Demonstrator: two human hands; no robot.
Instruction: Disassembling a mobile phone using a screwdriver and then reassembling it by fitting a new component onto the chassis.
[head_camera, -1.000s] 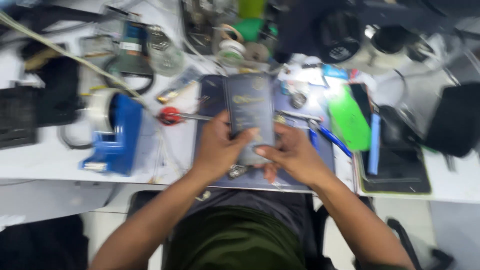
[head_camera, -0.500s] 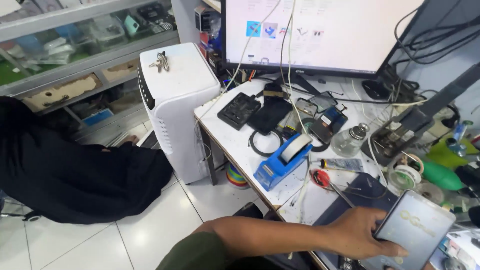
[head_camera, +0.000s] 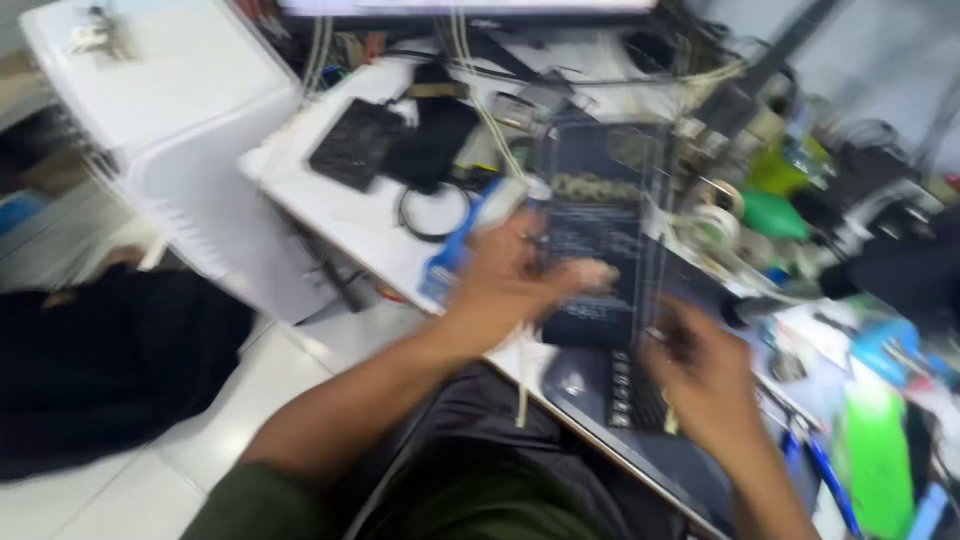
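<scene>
Hands were both on a dark flat package (head_camera: 603, 235), held upright-ish above the desk (head_camera: 340, 215), w/ its lower edge over a dark mat (head_camera: 600, 390) at the desk's near edge. Left hand (head_camera: 510, 285) gripped the package's left edge, fingers curled across the front and thumb side behind, so closed on it, not clenched tight. Right hand (head_camera: 700, 375) sat at the lower right corner, fingers bent; motion blur hid whether it pinched the corner or only touched it, so its state couldn't be told. Judging by the frame, doing this handling well meant keeping the left grip firm on the edge w/o bending the flat pack, and letting the right fingers work the corner gently, over the mat rather than over the floor gap, since clutter sat close by. Near the left hand lay a blue tape dispenser (head_camera: 455, 250) and a coiled black cable (head_camera: 430, 210); a black pad (head_camera: 355, 145) was further back, a green tool (head_camera: 875, 455) off to the right, a white cabinet (head_camera: 170, 130) beside the desk.
</scene>
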